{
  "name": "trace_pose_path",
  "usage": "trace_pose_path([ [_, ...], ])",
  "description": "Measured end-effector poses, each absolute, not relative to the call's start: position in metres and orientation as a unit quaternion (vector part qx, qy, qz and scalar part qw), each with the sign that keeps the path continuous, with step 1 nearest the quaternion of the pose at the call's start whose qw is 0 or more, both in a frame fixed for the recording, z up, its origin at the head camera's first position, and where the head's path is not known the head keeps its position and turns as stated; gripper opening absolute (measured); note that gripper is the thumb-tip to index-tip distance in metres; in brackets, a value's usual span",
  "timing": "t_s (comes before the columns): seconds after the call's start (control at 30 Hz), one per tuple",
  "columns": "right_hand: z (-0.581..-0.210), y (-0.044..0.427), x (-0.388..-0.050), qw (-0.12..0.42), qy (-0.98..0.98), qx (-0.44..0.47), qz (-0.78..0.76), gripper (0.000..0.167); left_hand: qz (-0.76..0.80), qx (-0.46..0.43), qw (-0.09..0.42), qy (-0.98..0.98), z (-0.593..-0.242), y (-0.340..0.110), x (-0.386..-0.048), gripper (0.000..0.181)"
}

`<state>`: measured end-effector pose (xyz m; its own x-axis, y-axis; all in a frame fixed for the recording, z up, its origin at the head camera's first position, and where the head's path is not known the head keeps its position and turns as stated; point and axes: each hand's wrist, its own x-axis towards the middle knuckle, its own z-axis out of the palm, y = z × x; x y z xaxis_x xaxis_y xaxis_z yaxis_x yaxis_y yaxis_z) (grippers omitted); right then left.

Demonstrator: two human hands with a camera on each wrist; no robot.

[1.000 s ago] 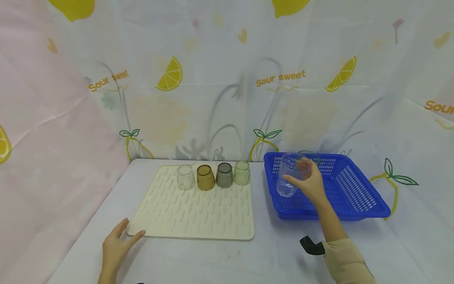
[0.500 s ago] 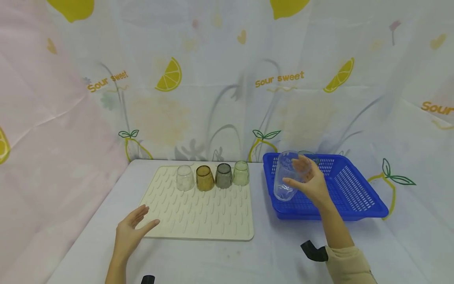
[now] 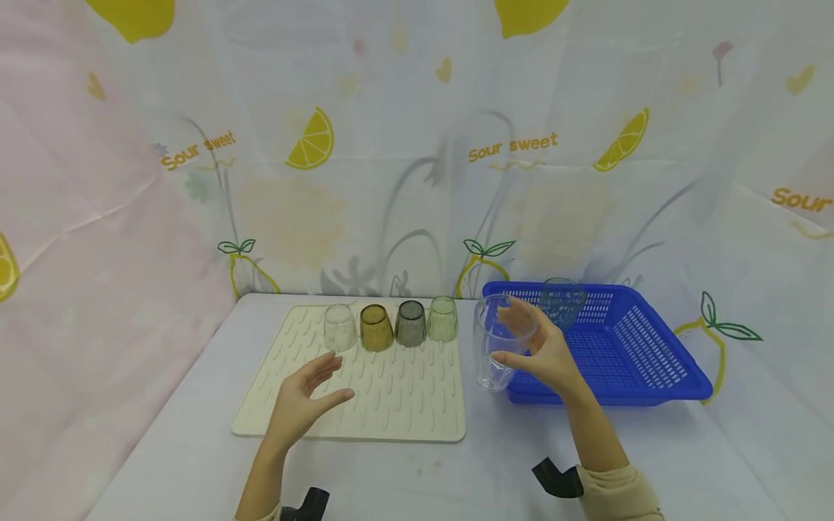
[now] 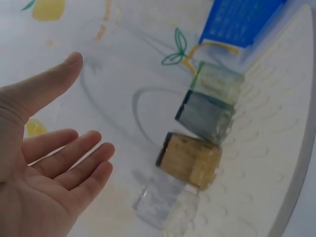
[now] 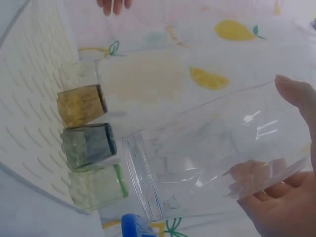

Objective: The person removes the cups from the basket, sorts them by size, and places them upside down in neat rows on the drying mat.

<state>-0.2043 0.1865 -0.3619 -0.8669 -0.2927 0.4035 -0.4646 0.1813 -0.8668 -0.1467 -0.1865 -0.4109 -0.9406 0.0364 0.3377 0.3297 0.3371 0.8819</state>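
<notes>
My right hand (image 3: 544, 362) grips a tall clear drinking glass (image 3: 493, 347) near its wider end, at the left edge of the blue basket (image 3: 677, 394). In the right wrist view the glass (image 5: 197, 158) fills the middle, with fingers curled behind its wall. My left hand (image 3: 302, 401) hovers over the front of the cream drying mat (image 3: 391, 416), thumb and fingers apart and nothing between them. Along the mat's back stand a clear glass (image 3: 340, 328), an amber glass (image 3: 376, 328), a grey glass (image 3: 411, 323) and a pale green glass (image 3: 443, 319).
Inside the basket, at its back left, is a bluish glass (image 3: 562, 304). Behind the table hangs a lemon-print cloth (image 3: 391, 181). A white cover (image 3: 423, 485) lies over the table in front of the mat.
My right hand has brought the clear glass left and nearer, from over the basket to its left edge. My left hand has moved right and forward over the mat.
</notes>
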Motion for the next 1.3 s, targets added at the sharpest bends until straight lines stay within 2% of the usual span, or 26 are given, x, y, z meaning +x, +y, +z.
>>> trace_pose_path([
  [0.43, -0.373, 0.158, -0.201, 0.052, -0.709, 0.362, 0.603, 0.084, -0.603, -0.217, 0.076, -0.764, -0.397, -0.122, -0.171, 0.068],
  [0.83, -0.383, 0.133, -0.193, 0.024, -0.67, 0.404, 0.623, 0.083, -0.618, -0.306, 0.014, -0.724, -0.38, -0.088, -0.18, 0.078],
  [1.3, -0.386, 0.13, -0.187, -0.001, -0.655, 0.399, 0.642, 0.079, -0.639, -0.354, 0.022, -0.682, -0.382, -0.073, -0.181, 0.084],
])
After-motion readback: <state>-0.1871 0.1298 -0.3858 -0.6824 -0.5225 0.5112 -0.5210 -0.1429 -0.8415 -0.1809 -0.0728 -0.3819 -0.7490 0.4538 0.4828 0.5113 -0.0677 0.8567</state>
